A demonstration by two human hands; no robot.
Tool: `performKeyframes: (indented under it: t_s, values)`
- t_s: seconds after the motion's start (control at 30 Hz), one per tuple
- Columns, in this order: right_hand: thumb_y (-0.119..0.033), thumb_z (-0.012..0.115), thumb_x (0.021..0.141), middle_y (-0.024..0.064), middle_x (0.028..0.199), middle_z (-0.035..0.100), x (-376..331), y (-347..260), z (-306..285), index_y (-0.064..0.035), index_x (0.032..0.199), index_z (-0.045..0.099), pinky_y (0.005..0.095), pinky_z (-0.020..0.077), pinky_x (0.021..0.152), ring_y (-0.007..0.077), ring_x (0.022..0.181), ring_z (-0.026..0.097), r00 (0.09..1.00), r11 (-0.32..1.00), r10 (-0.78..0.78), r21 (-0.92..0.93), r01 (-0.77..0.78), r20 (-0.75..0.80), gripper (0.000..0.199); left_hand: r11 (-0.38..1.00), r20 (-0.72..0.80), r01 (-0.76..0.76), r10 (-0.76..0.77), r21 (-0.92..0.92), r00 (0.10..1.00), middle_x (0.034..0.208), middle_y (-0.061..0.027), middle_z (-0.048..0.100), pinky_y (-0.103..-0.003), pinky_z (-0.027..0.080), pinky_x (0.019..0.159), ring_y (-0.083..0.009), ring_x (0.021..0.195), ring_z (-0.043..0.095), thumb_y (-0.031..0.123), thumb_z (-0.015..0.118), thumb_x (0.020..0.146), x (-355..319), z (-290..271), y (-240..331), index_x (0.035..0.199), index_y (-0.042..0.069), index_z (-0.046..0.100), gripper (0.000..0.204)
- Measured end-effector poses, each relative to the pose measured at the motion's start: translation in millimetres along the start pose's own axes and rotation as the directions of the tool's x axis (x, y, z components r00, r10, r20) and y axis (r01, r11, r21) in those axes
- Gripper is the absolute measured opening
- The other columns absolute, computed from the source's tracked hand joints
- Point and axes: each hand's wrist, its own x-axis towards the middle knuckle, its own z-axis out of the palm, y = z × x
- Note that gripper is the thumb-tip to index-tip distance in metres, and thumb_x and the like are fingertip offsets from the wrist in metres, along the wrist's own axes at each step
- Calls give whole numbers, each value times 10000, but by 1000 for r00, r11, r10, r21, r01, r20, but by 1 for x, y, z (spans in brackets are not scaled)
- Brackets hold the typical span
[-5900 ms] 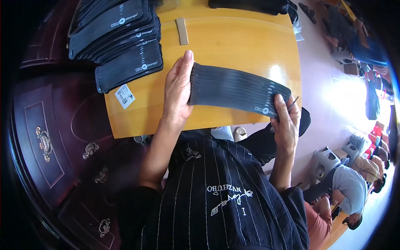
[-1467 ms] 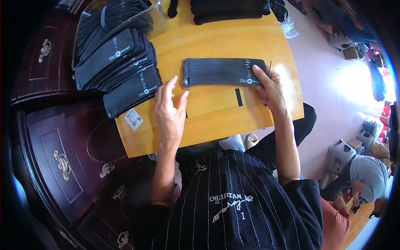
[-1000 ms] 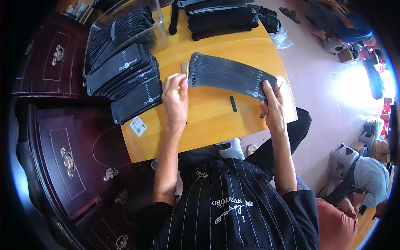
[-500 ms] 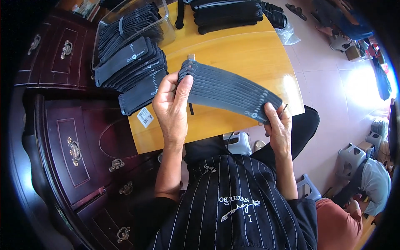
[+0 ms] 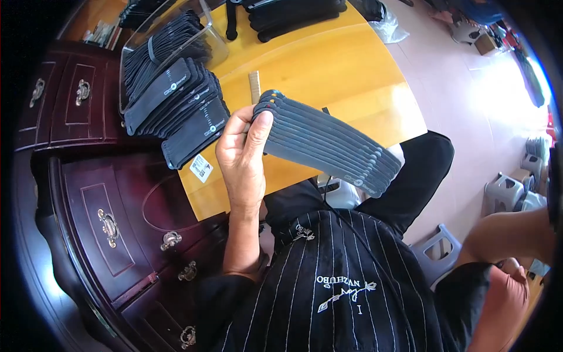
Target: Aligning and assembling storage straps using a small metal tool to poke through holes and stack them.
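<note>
My left hand (image 5: 245, 155) grips one end of a fanned bundle of dark grey fabric straps (image 5: 328, 141), thumb on top. The bundle hangs over the table's front edge, its free end with white printed marks slanting down to the right. My right forearm (image 5: 516, 234) is raised at the right edge; the hand itself is out of view. Left of my left hand lie stacked piles of similar straps (image 5: 199, 120). Behind them, a clear plastic bin (image 5: 214, 35) holds more straps bound with a band.
The yellow wooden table (image 5: 352, 76) carries further black straps (image 5: 299, 17) at its far side. A white label (image 5: 201, 168) lies near its front left corner. Dark red drawers (image 5: 105, 229) stand at the left. Stools (image 5: 440, 249) and a coral-clad person (image 5: 504, 299) are on the right.
My right hand has let go of the bundle's printed end and left the view to the right. That end now hangs lower, still held by my left hand.
</note>
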Motion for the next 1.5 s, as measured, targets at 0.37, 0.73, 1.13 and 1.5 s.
performKeyframes:
  t_s: [0.37, 0.73, 1.13, 1.5]
  values:
    - [-196, 509, 932, 16, 929, 652, 3, 4, 10, -33, 1178, 611, 213, 459, 646, 70, 730, 587, 996, 996, -62, 66, 58, 69, 312, 997, -23, 50, -48, 62, 999, 904, -20, 655, -168, 465, 703, -45, 787, 595, 121, 592, 940, -8, -1, -9, 1026, -5, 610, 153]
    - [-225, 520, 934, 20, 923, 655, 22, 19, 33, -36, 1164, 616, 206, 459, 629, 65, 720, 587, 976, 987, -133, 109, 115, 173, 313, 989, -37, 32, -27, 146, 999, 983, -41, 646, -217, 438, 841, -75, 892, 576, 74, 578, 936, -22, -5, -10, 1060, -18, 597, 155]
    - [-257, 532, 935, 23, 916, 659, 53, 13, 18, -39, 1149, 621, 199, 458, 610, 60, 708, 587, 930, 970, -242, 66, 232, 277, 318, 994, -80, -4, 12, 105, 997, 994, -28, 614, -240, 423, 861, -82, 911, 547, 119, 528, 971, -20, -8, -9, 1056, -13, 583, 166]
    - [-286, 543, 937, 26, 909, 662, 80, -22, 14, -42, 1135, 626, 192, 458, 593, 56, 698, 587, 878, 933, -361, 109, 344, 313, 325, 998, 27, 40, -41, 44, 999, 1033, -71, 631, -212, 435, 856, -87, 947, 568, 66, 549, 950, -21, 7, -12, 1081, -15, 560, 154]
